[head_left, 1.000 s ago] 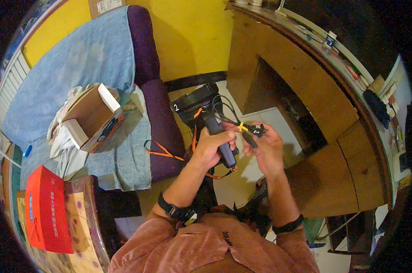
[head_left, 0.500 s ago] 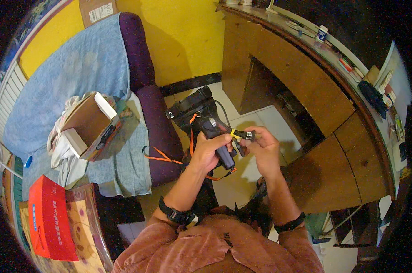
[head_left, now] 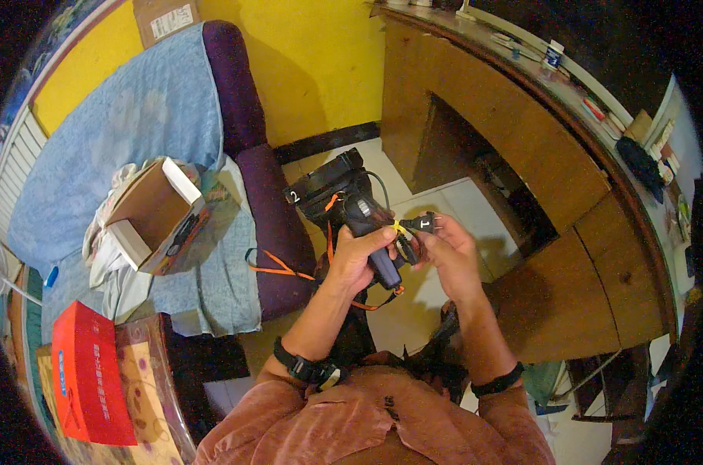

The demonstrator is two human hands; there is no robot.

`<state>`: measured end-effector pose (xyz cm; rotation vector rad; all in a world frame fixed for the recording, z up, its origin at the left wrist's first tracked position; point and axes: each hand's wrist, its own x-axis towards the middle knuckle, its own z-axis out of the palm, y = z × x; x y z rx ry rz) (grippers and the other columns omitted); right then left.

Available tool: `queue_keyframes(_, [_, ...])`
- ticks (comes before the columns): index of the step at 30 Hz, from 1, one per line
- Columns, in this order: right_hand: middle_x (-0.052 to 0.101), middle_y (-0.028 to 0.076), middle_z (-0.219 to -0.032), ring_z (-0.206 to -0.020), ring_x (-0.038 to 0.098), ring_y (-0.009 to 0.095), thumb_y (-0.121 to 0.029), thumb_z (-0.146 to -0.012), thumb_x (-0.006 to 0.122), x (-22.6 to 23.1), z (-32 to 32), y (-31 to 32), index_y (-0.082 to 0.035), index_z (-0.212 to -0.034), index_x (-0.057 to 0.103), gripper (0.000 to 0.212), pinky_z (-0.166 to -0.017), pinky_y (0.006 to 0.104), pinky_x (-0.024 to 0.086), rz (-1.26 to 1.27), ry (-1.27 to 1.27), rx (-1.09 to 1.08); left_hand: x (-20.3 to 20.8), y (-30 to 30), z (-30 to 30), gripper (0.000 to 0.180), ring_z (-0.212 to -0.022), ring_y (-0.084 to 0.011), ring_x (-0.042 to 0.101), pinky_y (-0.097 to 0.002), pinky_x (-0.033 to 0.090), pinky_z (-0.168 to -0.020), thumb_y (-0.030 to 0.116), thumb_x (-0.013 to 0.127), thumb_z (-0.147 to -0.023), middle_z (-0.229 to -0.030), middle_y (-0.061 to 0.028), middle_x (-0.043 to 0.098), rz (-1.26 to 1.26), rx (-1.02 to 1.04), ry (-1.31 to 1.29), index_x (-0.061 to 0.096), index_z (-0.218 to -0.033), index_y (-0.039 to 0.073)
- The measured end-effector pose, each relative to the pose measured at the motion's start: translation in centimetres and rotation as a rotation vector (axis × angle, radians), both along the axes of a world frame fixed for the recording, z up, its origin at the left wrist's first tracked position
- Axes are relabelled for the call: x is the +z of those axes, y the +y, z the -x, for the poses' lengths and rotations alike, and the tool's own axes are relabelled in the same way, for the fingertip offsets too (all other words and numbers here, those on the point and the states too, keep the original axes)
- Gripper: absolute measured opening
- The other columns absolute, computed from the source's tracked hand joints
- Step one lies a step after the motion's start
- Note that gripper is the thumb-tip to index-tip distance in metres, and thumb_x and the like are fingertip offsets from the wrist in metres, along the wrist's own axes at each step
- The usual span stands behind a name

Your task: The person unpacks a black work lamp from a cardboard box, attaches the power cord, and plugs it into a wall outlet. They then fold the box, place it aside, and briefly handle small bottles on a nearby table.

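Observation:
My left hand [head_left: 354, 260] is closed around a dark handheld device [head_left: 385, 270] with a rounded grip and an orange cord at its lower end; its exact kind is not clear. My right hand [head_left: 454, 260] pinches a black plug and folded cable [head_left: 421, 223], bound with a yellow tie [head_left: 399, 228]. The plug, bearing a white mark, points right, just past the fingertips. The cable bundle sits right beside the device. Behind both hands is a black boxy object [head_left: 328, 184] with a strap or cable; what supports it is hidden.
To the left, an open cardboard box [head_left: 153, 209] lies on a purple sofa [head_left: 270, 209] draped with blue cloth. A red paper bag [head_left: 95, 380] lies on a low table at the lower left. A brown wooden desk [head_left: 506, 101] curves along the right, small items on its top.
My right hand has turned the plug, so another face with a white mark now shows. The left hand keeps its hold on the device, nearly still.

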<state>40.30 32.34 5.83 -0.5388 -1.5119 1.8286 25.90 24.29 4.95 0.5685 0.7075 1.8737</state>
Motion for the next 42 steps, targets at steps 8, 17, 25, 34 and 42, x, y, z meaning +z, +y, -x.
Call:
queue_keyframes(8, [0.056, 0.008, -0.107, -0.091, 0.055, 0.016, -0.008, -0.080, 0.057, 0.1, -0.1, 0.3, -0.005, -0.126, 0.040, 0.050, -0.073, 0.0274, 0.047, -0.290, -0.032, -0.148, -0.4, 0.4, -0.2, 0.028, -0.056, -0.0165, 0.055, -0.0294, 0.047, -0.052, 0.000, 0.067, -0.069, -0.074, -0.0054, 0.054, 0.049, 0.025, 0.011, 0.050, -0.091, 0.002])
queue_keyframes(17, [0.054, 0.007, -0.109, -0.096, 0.054, 0.017, -0.011, -0.070, 0.070, -3.0, -0.3, 0.8, -0.004, -0.121, 0.045, 0.057, -0.078, 0.0305, 0.046, -0.453, -0.270, -0.010, -1.7, 1.2, -1.0, 0.019, -0.061, -0.0103, 0.054, -0.0257, 0.046, -0.058, 0.007, 0.066, -0.072, -0.073, 0.0001, 0.055, 0.114, 0.159, 0.474, 0.055, -0.087, 0.005])
queue_keyframes(25, [0.058, 0.004, -0.099, -0.087, 0.054, 0.013, -0.007, -0.078, 0.062, -3.4, -0.3, 0.5, -0.002, -0.116, 0.047, 0.042, -0.074, 0.0258, 0.045, -0.328, -0.181, 0.004, -2.0, 1.3, -0.9, 0.023, -0.061, -0.0099, 0.054, -0.0243, 0.046, -0.057, 0.005, 0.065, -0.072, -0.074, -0.0020, 0.056, 0.106, 0.102, 0.378, 0.055, -0.092, 0.002])
queue_keyframes(34, [0.058, 0.005, -0.101, -0.086, 0.054, 0.012, -0.005, -0.087, 0.048, -1.9, -0.7, -0.3, -0.002, -0.115, 0.046, 0.029, -0.069, 0.0244, 0.045, -0.326, -0.114, 0.004, -2.0, 0.9, -0.6, 0.025, -0.057, -0.0132, 0.054, -0.0247, 0.045, -0.050, 0.002, 0.063, -0.073, -0.081, -0.0078, 0.062, 0.162, 0.027, 0.200, 0.054, -0.096, 0.001])
queue_keyframes(42, [0.060, 0.008, -0.087, -0.063, 0.059, 0.018, -0.017, -0.089, 0.047, -4.3, -0.5, 1.3, -0.003, -0.107, 0.050, 0.023, -0.047, 0.0282, 0.050, -0.017, -0.074, -0.153, -1.9, 1.4, -1.9, 0.028, -0.062, -0.0121, 0.057, -0.0240, 0.046, -0.052, 0.009, 0.069, -0.071, -0.077, -0.0043, 0.059, 0.126, 0.109, 0.335, 0.054, -0.094, 0.002])
